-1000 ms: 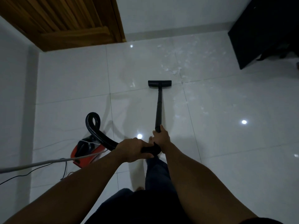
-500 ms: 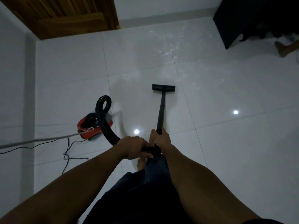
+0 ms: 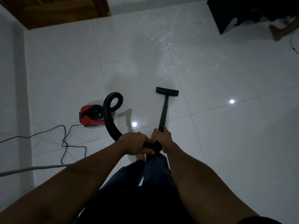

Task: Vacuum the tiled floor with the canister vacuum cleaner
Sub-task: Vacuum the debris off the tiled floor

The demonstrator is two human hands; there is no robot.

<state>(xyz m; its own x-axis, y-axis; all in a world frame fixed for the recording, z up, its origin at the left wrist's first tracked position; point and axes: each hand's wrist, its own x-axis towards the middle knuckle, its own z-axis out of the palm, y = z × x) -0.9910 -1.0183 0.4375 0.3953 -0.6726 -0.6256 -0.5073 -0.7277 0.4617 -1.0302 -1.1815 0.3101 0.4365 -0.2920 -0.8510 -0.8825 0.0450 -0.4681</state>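
Note:
A red and black canister vacuum (image 3: 90, 116) sits on the white tiled floor (image 3: 226, 135), left of centre. Its black ribbed hose (image 3: 110, 120) loops up and curves down into my left hand (image 3: 135, 143), which is shut on it. My right hand (image 3: 164, 137) grips the lower end of the black wand (image 3: 164, 112). The flat black floor nozzle (image 3: 167, 91) rests on the tile ahead of me. White scraps of debris (image 3: 163, 41) lie scattered beyond the nozzle.
A black power cord (image 3: 64, 139) snakes over the floor to the left. A wooden door (image 3: 56, 10) is at top left, dark furniture (image 3: 234, 12) at top right with another person's bare foot (image 3: 276, 33) beside it. A grey cable (image 3: 32, 168) crosses low left.
The nozzle has been pulled back toward me, away from the debris. The view has shifted, so the canister and more of its cord show further right.

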